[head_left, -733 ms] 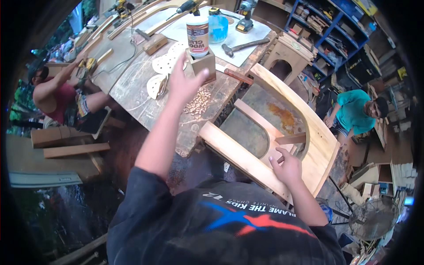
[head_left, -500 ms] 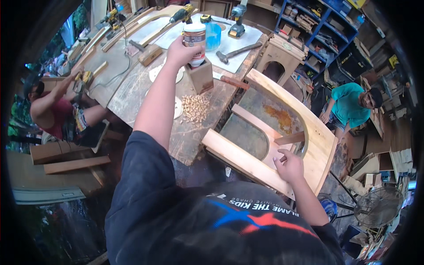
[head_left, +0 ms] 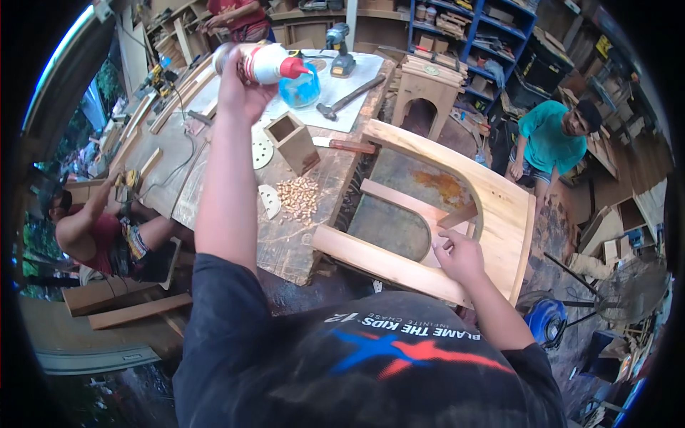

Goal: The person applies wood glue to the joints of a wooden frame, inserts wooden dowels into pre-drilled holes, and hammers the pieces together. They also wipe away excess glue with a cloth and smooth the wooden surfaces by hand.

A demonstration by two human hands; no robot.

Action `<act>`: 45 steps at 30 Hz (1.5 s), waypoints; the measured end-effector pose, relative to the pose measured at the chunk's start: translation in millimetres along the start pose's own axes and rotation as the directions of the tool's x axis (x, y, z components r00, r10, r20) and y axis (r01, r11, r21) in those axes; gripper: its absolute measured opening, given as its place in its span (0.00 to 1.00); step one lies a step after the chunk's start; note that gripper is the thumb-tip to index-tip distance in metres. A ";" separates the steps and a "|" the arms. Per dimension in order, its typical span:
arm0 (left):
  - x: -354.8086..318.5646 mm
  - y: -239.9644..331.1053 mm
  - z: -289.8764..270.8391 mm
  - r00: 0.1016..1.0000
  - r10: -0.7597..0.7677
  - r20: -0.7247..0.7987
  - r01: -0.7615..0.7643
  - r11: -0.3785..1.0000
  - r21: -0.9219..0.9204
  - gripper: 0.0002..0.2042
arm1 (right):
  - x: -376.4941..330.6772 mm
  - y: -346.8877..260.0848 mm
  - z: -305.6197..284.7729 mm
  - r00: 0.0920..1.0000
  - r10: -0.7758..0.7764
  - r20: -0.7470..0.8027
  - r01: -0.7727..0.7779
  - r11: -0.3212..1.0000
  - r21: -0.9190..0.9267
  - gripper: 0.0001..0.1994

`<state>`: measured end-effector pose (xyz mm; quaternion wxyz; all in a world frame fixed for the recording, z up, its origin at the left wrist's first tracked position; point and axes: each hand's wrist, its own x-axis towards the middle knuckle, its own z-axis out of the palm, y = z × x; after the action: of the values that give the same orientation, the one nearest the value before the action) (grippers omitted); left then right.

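The left grip (head_left: 245, 94) clamps a tipped white bottle (head_left: 267, 64). The right grip (head_left: 462, 258) is parted at a wooden frame (head_left: 503, 207).

"Where can my left hand (head_left: 242, 93) pass, upper left of the frame?"
"Only a narrow gap: the blue container (head_left: 300, 89) stands above, my wooden box (head_left: 294, 148) below, the hammer (head_left: 349, 98) rightward."
"And my right hand (head_left: 460, 258)?"
"Left, through the wooden frame's (head_left: 503, 203) arch; a crosspiece (head_left: 458, 217) blocks me above."
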<state>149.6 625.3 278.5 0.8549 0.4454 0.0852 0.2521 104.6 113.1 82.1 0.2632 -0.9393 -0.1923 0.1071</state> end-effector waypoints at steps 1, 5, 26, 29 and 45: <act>-8.8 -20.8 8.6 0.998 -0.036 -0.045 0.033 0.998 -0.053 0.29 | -1.2 1.8 0.8 1.000 -0.018 -0.023 0.019 0.999 0.037 0.16; -67.7 -108.5 39.4 0.962 -0.252 -0.100 0.226 0.948 -0.223 0.26 | -3.6 15.8 5.3 0.992 -0.075 -0.099 0.098 0.965 0.245 0.15; -148.6 -286.8 208.7 0.812 -0.570 0.127 0.578 0.816 -0.029 0.23 | 0.3 122.8 -150.9 0.986 0.152 0.070 -0.131 0.445 0.886 0.20; -147.0 -297.8 257.4 0.679 -0.651 0.339 0.640 0.752 0.160 0.23 | 43.0 92.8 -165.2 0.984 0.103 0.143 -0.170 0.329 0.929 0.25; -167.6 -301.5 192.6 0.847 -0.529 0.054 0.212 0.429 0.878 0.30 | 107.7 150.3 -158.6 0.969 0.246 -0.007 0.041 -0.132 0.990 0.27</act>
<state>184.1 258.4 136.1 0.5631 0.8064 0.1528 -0.0961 295.6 -32.2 123.8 0.8843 -0.4407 0.0538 0.1444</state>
